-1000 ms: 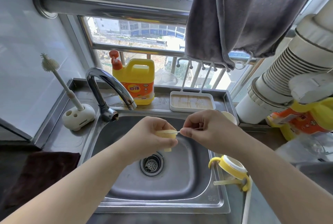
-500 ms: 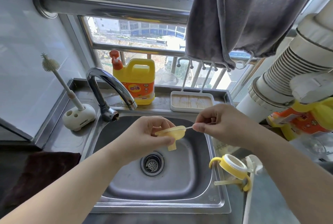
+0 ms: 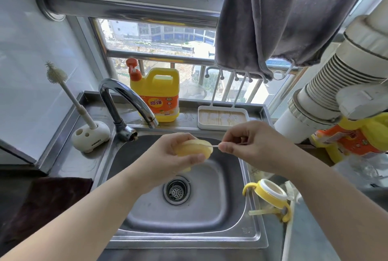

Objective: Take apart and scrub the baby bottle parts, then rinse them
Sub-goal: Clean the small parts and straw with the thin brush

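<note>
Over the steel sink, my left hand grips a pale yellow silicone nipple from the baby bottle, its wide base turned right. My right hand pinches a thin white brush stick whose tip goes into the nipple. On the sink's right rim lies the yellow bottle collar with its handles and a pale straw. A white bottle brush stands upright in its white holder at the left.
A chrome faucet arches over the sink's back left. A yellow detergent jug and a white tray stand on the window ledge. A grey towel hangs above. White ducting and an orange-yellow pack crowd the right.
My left hand has turned the nipple so its wide base faces right. My right hand has shifted slightly with the thin stick, still at the nipple.
</note>
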`<state>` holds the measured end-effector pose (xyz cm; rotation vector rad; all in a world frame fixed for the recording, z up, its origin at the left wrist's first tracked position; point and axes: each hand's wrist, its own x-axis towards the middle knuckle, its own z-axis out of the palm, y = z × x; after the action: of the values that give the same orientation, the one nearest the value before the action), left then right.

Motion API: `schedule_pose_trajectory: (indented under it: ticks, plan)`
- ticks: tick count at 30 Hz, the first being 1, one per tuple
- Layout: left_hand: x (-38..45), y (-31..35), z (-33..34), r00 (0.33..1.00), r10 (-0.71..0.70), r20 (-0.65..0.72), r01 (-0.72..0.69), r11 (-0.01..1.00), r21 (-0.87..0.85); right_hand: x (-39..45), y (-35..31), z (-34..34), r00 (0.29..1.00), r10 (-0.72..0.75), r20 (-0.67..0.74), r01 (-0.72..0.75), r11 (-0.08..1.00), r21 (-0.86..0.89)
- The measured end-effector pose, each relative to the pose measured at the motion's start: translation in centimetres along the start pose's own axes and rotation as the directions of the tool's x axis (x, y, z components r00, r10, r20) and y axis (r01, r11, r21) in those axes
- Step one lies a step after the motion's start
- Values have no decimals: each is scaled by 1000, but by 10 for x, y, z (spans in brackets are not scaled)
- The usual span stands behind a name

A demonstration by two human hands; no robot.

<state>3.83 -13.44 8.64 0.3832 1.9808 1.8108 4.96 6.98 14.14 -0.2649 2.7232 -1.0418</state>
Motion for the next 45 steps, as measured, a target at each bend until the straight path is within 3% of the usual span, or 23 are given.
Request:
schedule_pose_trajectory:
  ticks: [4,7,11,17,23,33,38,45]
  plan:
    - [1,-2,-1,999,24,22,-26,993,113,-3,6,-1,999,35,-19,-36,999,-36]
    - [3,-1,6,998,56,-34,-48,976,214,2,1,5,998,-11,-56,9,999,-45]
    - [3,-1,4,996,57,-72,-47,990,132,1,9,-4,999,34,-36,-35,999,-20]
    - [1,3,9,994,112,-15,-110,992,61,1,4,3,1000,-5,-16,6,999,48]
    - [1,4,3,994,99,39,-98,995,-14,-4,11,-1,998,53,36,-56,996,74]
    - [7,2,4,995,96,25,-99,949,298,1,1,6,1000,-11,5,11,1000,25]
    - [6,3,1,995,95,-32,-81,950,302,1,11,-4,998,50,-24,-51,998,-48]
    - [7,0,-2,988,154,21,-155,963,221,3,10,-3,999,41,-5,-41,999,3]
